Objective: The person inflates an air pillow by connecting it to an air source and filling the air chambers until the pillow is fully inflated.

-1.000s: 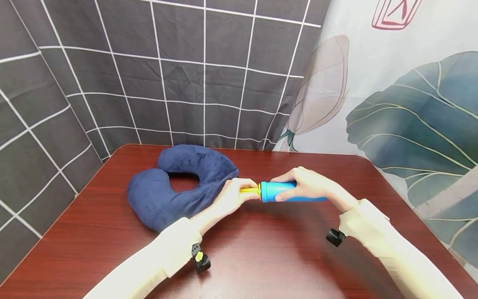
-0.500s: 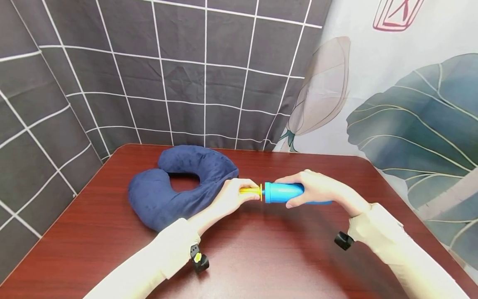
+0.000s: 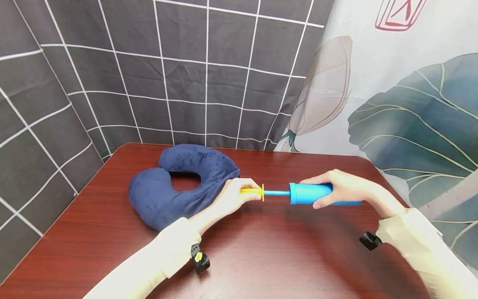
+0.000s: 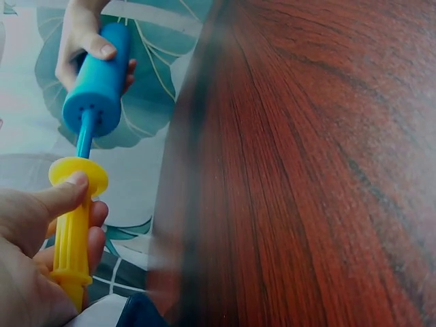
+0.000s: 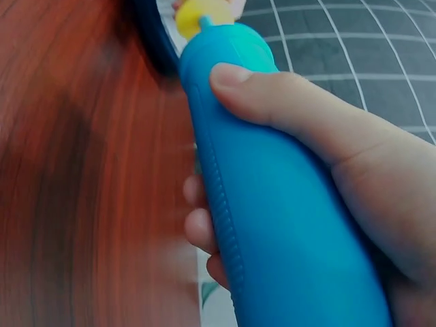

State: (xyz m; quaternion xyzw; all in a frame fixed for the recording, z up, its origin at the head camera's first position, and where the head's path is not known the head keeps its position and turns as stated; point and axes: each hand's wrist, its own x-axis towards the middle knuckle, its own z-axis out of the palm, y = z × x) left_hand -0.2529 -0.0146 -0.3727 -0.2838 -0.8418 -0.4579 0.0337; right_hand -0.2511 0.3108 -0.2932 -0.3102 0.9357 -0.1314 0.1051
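Note:
A blue hand pump (image 3: 310, 193) with a yellow handle (image 4: 73, 238) is held level above the table between both hands. My left hand (image 3: 230, 196) grips the yellow handle, its thumb near the round flange. My right hand (image 3: 341, 189) is wrapped around the blue barrel, thumb along the top in the right wrist view, where the barrel (image 5: 272, 197) fills the middle. Between handle and barrel a length of blue rod (image 3: 276, 193) is exposed. Just behind the left hand lies a navy U-shaped neck pillow (image 3: 186, 207) on the table.
The reddish-brown wooden table (image 3: 261, 257) spreads beneath both hands. Behind it hangs a dark grid-patterned cloth (image 3: 224, 83), and to the right a pale cloth (image 3: 373, 83) with leaf prints. A small black camera sits on each wrist.
My right hand has moved right with the blue barrel, while the left hand stays nearly still on the yellow handle. The rod, hidden at first, now shows at length. The pillow has not moved.

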